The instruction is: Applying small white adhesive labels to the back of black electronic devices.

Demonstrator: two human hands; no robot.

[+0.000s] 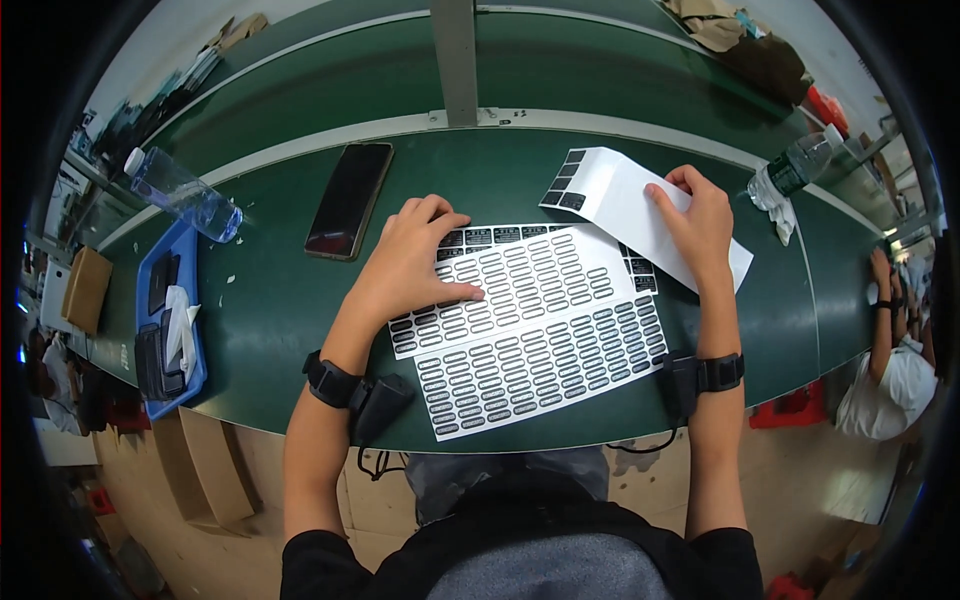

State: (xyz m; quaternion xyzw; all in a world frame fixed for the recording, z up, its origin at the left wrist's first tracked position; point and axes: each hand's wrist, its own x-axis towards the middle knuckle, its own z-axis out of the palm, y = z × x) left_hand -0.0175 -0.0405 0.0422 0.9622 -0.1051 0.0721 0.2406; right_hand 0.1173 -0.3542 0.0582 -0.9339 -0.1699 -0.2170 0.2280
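Observation:
My right hand (697,225) grips a white sheet (625,205) that bends over, with black labels showing at its left end. Under my left hand (412,262) lie overlapping label sheets; its thumb rests on the sheet of small oval labels (530,285), fingers apart. In front of it, nearer my body, another oval-label sheet (545,365) is spread out at a slant. Part of a sheet with black rectangular labels (508,235) peeks out behind and beneath them. Each wrist wears a black strap with a small black device.
A dark phone (349,200) lies left of the sheets. Beyond it are a clear bottle (182,194) and a blue tray (197,345) holding dark cases. Another bottle (797,165) lies at the right on the green table (270,330). A co-worker's arm (882,330) shows at far right.

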